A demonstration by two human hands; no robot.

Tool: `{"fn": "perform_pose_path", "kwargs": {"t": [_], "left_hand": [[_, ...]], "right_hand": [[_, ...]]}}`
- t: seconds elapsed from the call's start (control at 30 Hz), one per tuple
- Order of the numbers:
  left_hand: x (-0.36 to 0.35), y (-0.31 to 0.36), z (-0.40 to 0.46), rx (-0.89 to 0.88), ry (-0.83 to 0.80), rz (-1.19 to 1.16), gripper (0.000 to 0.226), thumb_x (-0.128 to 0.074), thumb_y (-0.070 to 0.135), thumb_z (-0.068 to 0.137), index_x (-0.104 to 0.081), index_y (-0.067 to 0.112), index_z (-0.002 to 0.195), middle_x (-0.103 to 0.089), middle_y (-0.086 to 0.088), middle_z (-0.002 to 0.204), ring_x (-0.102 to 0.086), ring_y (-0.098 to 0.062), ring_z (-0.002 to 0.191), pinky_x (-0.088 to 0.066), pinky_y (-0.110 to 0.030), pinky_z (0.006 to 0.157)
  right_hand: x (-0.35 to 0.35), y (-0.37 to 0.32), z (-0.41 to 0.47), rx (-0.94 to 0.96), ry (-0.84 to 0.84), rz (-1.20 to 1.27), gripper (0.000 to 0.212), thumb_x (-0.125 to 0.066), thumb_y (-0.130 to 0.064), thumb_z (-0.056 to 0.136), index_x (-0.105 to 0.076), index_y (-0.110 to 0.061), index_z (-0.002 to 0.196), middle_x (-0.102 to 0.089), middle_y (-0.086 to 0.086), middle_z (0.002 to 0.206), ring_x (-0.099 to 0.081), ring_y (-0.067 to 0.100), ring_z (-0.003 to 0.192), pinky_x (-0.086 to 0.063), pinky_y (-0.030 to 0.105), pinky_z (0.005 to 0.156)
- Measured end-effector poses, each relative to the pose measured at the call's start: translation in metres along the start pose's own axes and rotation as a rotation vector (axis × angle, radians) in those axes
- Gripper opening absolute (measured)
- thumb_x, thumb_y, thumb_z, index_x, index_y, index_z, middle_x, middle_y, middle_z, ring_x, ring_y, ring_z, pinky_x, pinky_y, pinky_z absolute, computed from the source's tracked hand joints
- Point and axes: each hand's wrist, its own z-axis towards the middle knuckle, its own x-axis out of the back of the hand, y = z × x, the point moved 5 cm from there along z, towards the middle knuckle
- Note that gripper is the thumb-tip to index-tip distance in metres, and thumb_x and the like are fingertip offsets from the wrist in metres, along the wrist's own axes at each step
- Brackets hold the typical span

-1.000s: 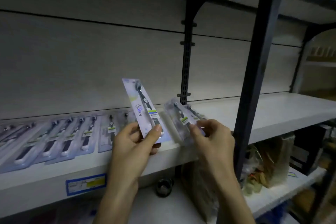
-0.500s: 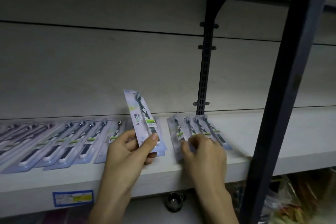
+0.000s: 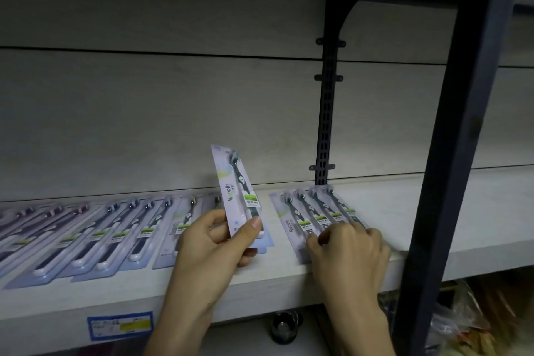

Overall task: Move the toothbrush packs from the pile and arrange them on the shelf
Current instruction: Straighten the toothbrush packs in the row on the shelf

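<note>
My left hand (image 3: 215,243) holds one pale blue toothbrush pack (image 3: 235,191) upright above the shelf (image 3: 260,280), thumb on its front and fingers behind. A long overlapping row of toothbrush packs (image 3: 95,237) lies flat on the shelf to its left. To the right, a small fan of several packs (image 3: 315,211) lies on the shelf. My right hand (image 3: 349,251) rests on the near ends of that fan, its curled fingers pressing down on the packs.
A dark metal upright (image 3: 450,153) stands close on the right, in front of the shelf. A slotted bracket (image 3: 325,130) runs up the back wall. A blue price label (image 3: 120,325) sits on the shelf edge. Bags (image 3: 462,318) lie on the level below.
My right hand has brought its bunch of packs down onto the shelf and spread them into a fan. My left hand keeps its single pack raised. The view has shifted left.
</note>
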Motion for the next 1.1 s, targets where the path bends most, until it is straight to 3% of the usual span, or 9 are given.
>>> {"fn": "perform_pose_path", "kwargs": {"t": [0.2,0.67,0.8,0.97,1.03,1.1], "left_hand": [[-0.005,0.001,0.001,-0.005,-0.05,0.008,0.017,-0.072,0.015,0.08,-0.067,0.008,0.095,-0.074,-0.004,0.07,-0.06,-0.006,0.046,-0.047,-0.015,0.048],[-0.011,-0.005,0.006,0.006,-0.08,0.085,0.017,-0.073,0.013,0.079,-0.068,0.012,0.095,-0.075,0.001,0.075,-0.064,-0.006,0.054,-0.046,-0.013,0.048],[-0.018,-0.006,0.007,0.006,-0.107,0.13,0.013,-0.073,0.013,0.08,-0.069,0.014,0.092,-0.075,0.004,0.073,-0.061,-0.003,0.052,-0.044,-0.013,0.046],[-0.032,-0.009,0.008,0.022,-0.141,0.172,0.009,-0.072,0.01,0.081,-0.069,0.013,0.089,-0.075,0.0,0.075,-0.061,0.003,0.051,-0.039,-0.009,0.042],[-0.038,-0.014,0.009,0.037,-0.15,0.22,0.009,-0.073,0.012,0.08,-0.07,0.013,0.089,-0.075,-0.001,0.076,-0.067,-0.003,0.06,-0.047,-0.015,0.049],[-0.043,-0.017,0.012,0.063,-0.154,0.26,0.01,-0.074,0.011,0.079,-0.071,0.011,0.089,-0.075,-0.002,0.078,-0.072,-0.015,0.071,-0.058,-0.03,0.068]], "right_hand": [[-0.003,-0.001,-0.001,-0.011,-0.036,-0.002,0.04,-0.05,-0.058,0.083,-0.068,-0.022,0.089,-0.062,-0.001,0.105,-0.046,0.025,0.105,-0.034,0.036,0.085],[0.001,0.002,0.001,-0.041,0.021,0.016,0.033,-0.053,-0.052,0.086,-0.069,-0.024,0.091,-0.064,-0.003,0.104,-0.048,0.024,0.105,-0.034,0.034,0.085],[0.006,0.006,-0.001,-0.011,0.133,0.103,0.039,-0.055,-0.052,0.085,-0.071,-0.018,0.074,-0.067,0.003,0.088,-0.051,0.029,0.092,-0.033,0.035,0.073],[0.017,0.017,0.0,0.037,0.24,0.244,0.028,-0.059,-0.038,0.087,-0.075,-0.018,0.078,-0.067,0.006,0.082,-0.051,0.031,0.085,-0.038,0.037,0.072],[0.021,0.021,-0.001,0.059,0.297,0.303,0.023,-0.063,-0.032,0.085,-0.075,-0.016,0.074,-0.067,0.007,0.078,-0.051,0.03,0.081,-0.037,0.037,0.069],[0.022,0.024,-0.002,0.078,0.331,0.323,0.02,-0.065,-0.029,0.083,-0.074,-0.017,0.072,-0.067,0.006,0.078,-0.051,0.03,0.079,-0.035,0.036,0.067]]}}
